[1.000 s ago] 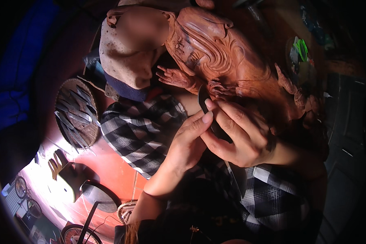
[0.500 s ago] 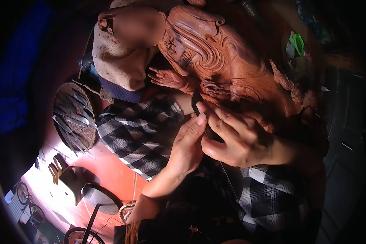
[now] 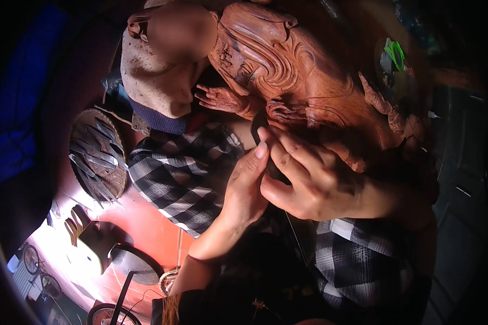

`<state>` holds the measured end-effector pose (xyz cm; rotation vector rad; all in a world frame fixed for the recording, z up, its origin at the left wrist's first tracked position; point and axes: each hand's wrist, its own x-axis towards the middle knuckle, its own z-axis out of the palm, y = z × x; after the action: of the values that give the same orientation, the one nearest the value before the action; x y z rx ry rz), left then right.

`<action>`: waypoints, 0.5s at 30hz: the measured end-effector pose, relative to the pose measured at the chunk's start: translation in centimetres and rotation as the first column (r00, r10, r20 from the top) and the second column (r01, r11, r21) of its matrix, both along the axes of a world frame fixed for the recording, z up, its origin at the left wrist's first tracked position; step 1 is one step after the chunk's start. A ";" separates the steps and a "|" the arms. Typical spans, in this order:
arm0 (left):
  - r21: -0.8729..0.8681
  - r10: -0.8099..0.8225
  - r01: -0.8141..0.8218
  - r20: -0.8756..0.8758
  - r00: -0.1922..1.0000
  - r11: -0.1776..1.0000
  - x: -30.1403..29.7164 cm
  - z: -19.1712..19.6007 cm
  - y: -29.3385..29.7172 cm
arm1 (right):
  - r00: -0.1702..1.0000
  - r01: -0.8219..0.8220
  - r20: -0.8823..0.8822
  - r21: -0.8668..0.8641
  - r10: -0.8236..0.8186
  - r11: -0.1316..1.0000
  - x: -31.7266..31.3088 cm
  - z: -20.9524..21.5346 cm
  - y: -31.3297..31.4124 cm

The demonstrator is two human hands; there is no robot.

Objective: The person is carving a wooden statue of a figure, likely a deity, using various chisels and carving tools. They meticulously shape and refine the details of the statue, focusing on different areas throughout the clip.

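Both hands have crept slightly up the reddish wooden carving (image 3: 309, 81). Left hand (image 3: 246, 187) and right hand (image 3: 309, 181), touching, pinch a dark tool (image 3: 259, 122) against its lower folds.

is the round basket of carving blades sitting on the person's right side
No, the round basket of blades lies to the person's left, beside the checked cloth.
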<state>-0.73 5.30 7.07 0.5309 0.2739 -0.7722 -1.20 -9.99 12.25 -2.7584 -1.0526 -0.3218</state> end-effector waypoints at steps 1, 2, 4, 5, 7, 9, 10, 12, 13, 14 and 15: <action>0.075 0.028 -0.025 -0.041 0.999 0.997 -0.4 0.8 -0.1 | 1.000 -0.017 -0.014 -0.044 0.017 0.999 -0.4 0.5 0.1; -0.019 0.019 -0.020 -0.019 1.000 1.000 0.1 0.2 0.1 | 0.999 -0.018 -0.045 -0.017 0.017 1.000 -0.1 0.8 0.1; -0.212 0.002 -0.002 0.000 1.000 0.977 0.7 -1.1 0.4 | 1.000 0.008 -0.011 0.038 -0.008 0.999 0.5 0.6 0.1; -0.264 0.012 -0.013 -0.006 1.000 0.964 1.0 -1.4 0.2 | 1.000 0.021 0.006 0.066 -0.021 0.998 0.9 0.3 0.1; -0.364 0.029 -0.040 -0.036 0.999 0.931 1.6 -1.6 -0.2 | 1.000 0.001 -0.006 -0.052 -0.001 0.999 0.9 0.3 0.1; 0.121 0.070 -0.060 -0.085 0.994 0.991 -0.1 0.9 -0.3 | 1.000 -0.020 -0.019 -0.129 0.017 0.991 -0.3 0.4 0.7; 0.069 0.058 -0.053 -0.075 0.995 0.996 0.1 0.7 0.0 | 0.999 -0.023 -0.031 -0.104 0.020 0.994 -0.2 0.6 0.7; 0.076 -0.029 0.032 -0.037 0.999 0.997 0.7 -0.2 0.5 | 1.000 0.006 -0.020 -0.061 -0.007 0.998 0.7 1.0 0.8; 0.012 -0.054 0.054 -0.002 0.999 0.998 1.1 -0.8 0.5 | 1.000 0.025 -0.018 -0.040 -0.026 0.999 0.8 1.0 0.8; -0.034 -0.053 0.054 0.025 0.998 0.998 0.9 -1.2 0.5 | 0.999 0.024 0.032 -0.115 -0.021 0.993 0.3 0.3 1.0; -0.039 -0.042 0.044 0.051 0.998 0.998 0.1 -1.3 0.8 | 0.999 0.013 0.047 -0.220 -0.002 0.975 -0.3 0.4 1.3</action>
<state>-0.62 6.09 5.79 0.5187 0.2012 -0.8033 -1.53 -8.71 12.60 -2.9640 -1.1544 -0.2870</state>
